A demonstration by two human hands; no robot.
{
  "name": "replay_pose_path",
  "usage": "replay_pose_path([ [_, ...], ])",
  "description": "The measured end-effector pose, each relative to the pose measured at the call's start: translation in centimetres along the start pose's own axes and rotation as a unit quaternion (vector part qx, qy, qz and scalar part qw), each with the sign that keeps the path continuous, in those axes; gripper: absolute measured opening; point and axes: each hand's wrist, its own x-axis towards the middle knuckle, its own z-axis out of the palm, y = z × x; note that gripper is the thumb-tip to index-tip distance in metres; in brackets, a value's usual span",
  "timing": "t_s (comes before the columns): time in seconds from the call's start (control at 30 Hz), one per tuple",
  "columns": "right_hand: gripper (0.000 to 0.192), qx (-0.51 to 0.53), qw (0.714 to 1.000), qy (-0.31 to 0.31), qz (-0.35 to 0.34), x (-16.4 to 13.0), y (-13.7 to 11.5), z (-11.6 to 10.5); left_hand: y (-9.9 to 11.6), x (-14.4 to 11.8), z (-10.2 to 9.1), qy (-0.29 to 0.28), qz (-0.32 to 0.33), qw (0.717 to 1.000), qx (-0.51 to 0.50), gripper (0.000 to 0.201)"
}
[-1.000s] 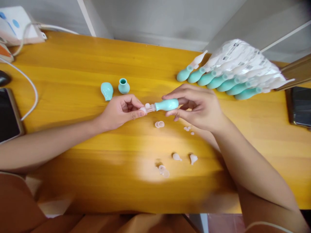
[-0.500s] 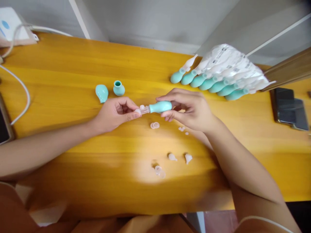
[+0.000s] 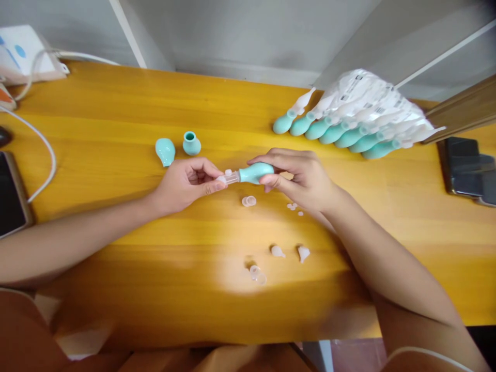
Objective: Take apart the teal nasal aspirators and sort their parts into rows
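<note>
Yellow-brown, shiny wooden counter [image 3: 155, 294] pushed up against a plain grey wall [image 3: 248, 41], bit of glare in the middle. By the back left corner there's a white box with blue marks [image 3: 23, 54], and a thin white cable [image 3: 50, 155] curving down past a dark flat screen with a brownish frame [image 3: 13, 196]. Then two glossy teal bulbs, kinda pear-shaped: one lying down [image 3: 165, 151], the other upright with its open mouth up [image 3: 191, 145].

Next up, the left hand [image 3: 188, 186], thumb and fingers pinching the whitish end of a clear plastic tube [image 3: 232, 177] with a little round knob on it. That tube's other end meets the neck of a third teal bulb [image 3: 256, 173], held over the middle of the counter. Just in front are some small clear cups [image 3: 249, 201], and more clear round bits [image 3: 256, 274] sit closer to the front edge. Then a small whitish tip [image 3: 277, 251], some tiny white dots [image 3: 292, 206], and the right hand [image 3: 298, 173] with its fingers wrapped round the bulb's fat end. Another whitish tip [image 3: 304, 253] lies below it.

Toward the back right: seven teal bulbs with pale pointed nozzles in a slanted row [image 3: 333, 133], nozzles against a clear printed plastic bag [image 3: 364, 80]. Far right, two dark phone-like slabs [image 3: 465, 168].
</note>
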Motion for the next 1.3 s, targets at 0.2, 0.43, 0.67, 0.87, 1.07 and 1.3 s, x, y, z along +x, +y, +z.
replay_pose_path([
  [0.2, 0.042, 0.002, 1.000, -0.008, 0.003, 0.1, 0.0, 0.1, 0.0, -0.1, 0.0, -0.004, 0.002, 1.000, 0.007, 0.031],
  [0.43, 0.051, 0.003, 1.000, -0.014, 0.021, 0.0, -0.2, 0.2, -0.1, -0.2, 0.1, -0.006, -0.005, 1.000, 0.012, 0.031],
  [0.67, 0.058, 0.012, 0.997, -0.035, 0.066, 0.1, -0.5, 0.3, -0.1, -0.3, 0.2, -0.007, -0.019, 1.000, 0.010, 0.033],
  [0.87, 0.058, 0.023, 0.994, -0.037, 0.096, 0.1, -0.8, 0.2, -0.4, -0.2, 0.1, -0.014, -0.005, 1.000, 0.001, 0.031],
  [1.07, 0.061, 0.029, 0.991, -0.037, 0.122, 0.1, -1.3, 0.3, -0.5, -0.3, 0.3, -0.011, -0.003, 1.000, 0.000, 0.036],
  [1.3, 0.047, 0.043, 0.992, -0.028, 0.113, 0.1, -0.6, 0.7, -0.6, -0.2, 0.3, 0.006, 0.023, 1.000, -0.002, 0.032],
])
